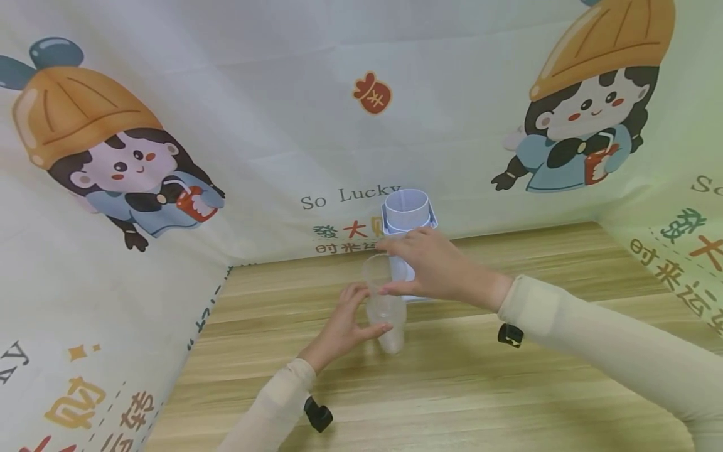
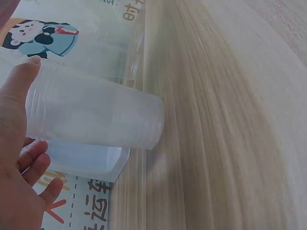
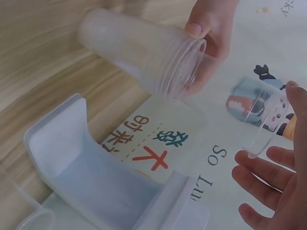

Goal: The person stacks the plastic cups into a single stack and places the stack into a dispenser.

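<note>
My left hand grips a stack of clear plastic cups near its rims, thumb on one side and fingers on the other. In the left wrist view the stack stands bottom-down at or just above the table; I cannot tell whether it touches. Directly above its mouth, my right hand holds a single clear cup between thumb and fingers. The right wrist view shows this cup apart from the stack. Behind both hands stands a pale blue-white cup holder, its lower part partly hidden by my right hand.
The wood-grain table meets a printed cloth backdrop at the back and sides. A clear round-rimmed piece shows beside the holder at the right wrist view's lower left corner. Black wrist cameras hang under both sleeves.
</note>
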`<state>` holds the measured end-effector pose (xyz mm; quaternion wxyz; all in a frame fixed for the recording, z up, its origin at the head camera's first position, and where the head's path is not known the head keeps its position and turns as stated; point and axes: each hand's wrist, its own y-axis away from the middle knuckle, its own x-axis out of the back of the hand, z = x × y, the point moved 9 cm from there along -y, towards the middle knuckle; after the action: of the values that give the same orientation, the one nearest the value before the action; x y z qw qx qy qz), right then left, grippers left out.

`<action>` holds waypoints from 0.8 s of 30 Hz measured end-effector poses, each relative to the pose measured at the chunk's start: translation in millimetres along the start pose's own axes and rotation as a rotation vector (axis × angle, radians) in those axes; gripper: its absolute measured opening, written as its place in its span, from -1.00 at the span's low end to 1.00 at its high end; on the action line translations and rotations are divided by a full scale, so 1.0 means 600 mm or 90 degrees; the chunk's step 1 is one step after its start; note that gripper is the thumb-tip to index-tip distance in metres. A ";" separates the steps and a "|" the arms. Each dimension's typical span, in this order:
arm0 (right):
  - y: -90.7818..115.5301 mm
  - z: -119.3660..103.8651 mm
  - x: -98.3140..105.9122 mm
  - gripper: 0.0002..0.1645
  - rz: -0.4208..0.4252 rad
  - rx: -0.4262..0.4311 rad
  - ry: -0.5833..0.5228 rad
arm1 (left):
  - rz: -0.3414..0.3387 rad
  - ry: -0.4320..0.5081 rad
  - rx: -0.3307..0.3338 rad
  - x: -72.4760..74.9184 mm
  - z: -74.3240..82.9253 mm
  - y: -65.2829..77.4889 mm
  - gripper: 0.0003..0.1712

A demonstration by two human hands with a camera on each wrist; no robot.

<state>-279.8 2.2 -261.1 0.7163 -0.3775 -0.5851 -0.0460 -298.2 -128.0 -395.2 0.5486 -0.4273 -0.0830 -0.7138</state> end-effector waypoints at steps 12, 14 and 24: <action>0.007 0.002 -0.037 -0.14 -0.032 -0.017 -0.007 | -0.004 0.016 0.000 -0.002 -0.001 0.000 -0.34; 0.008 0.002 -0.041 -0.14 -0.040 -0.023 -0.009 | -0.005 0.019 0.004 -0.002 -0.002 0.000 -0.33; 0.013 0.001 -0.065 -0.10 -0.061 -0.024 0.002 | -0.012 0.025 0.025 -0.003 -0.005 0.000 -0.26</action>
<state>-288.7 -6.6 -298.7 0.7067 -0.3623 -0.6007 -0.0920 -299.4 -128.3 -398.5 0.5514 -0.4018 -0.0903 -0.7255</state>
